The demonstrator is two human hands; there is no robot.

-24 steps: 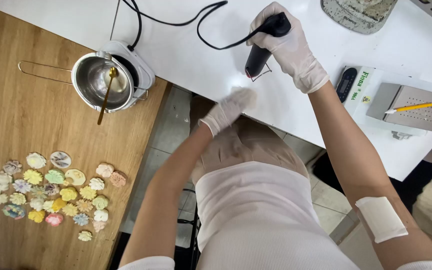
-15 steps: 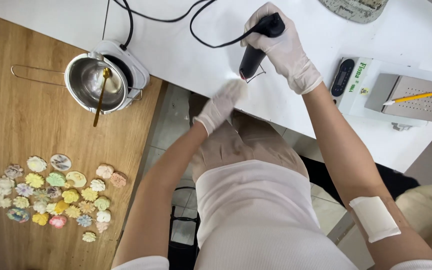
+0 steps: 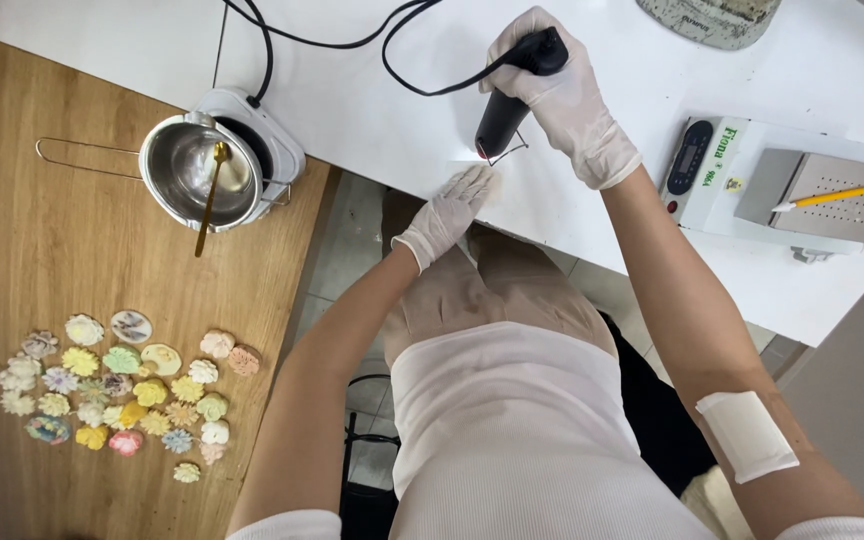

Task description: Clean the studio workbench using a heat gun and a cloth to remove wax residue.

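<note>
Gloved right hand [image 3: 562,95] grips a black corded heating tool [image 3: 505,115] tip-down at the white table [image 3: 372,110] edge, while gloved left hand [image 3: 447,212] rests open, fingers flat, just beside the tip

Only one view: worn on the head, looking straight down, close above the white counter [image 3: 372,110], with lap and floor below its near edge.

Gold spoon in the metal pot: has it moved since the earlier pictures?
No. The gold spoon leans over the same near rim of the metal pot as before; only the camera shifted.
</note>
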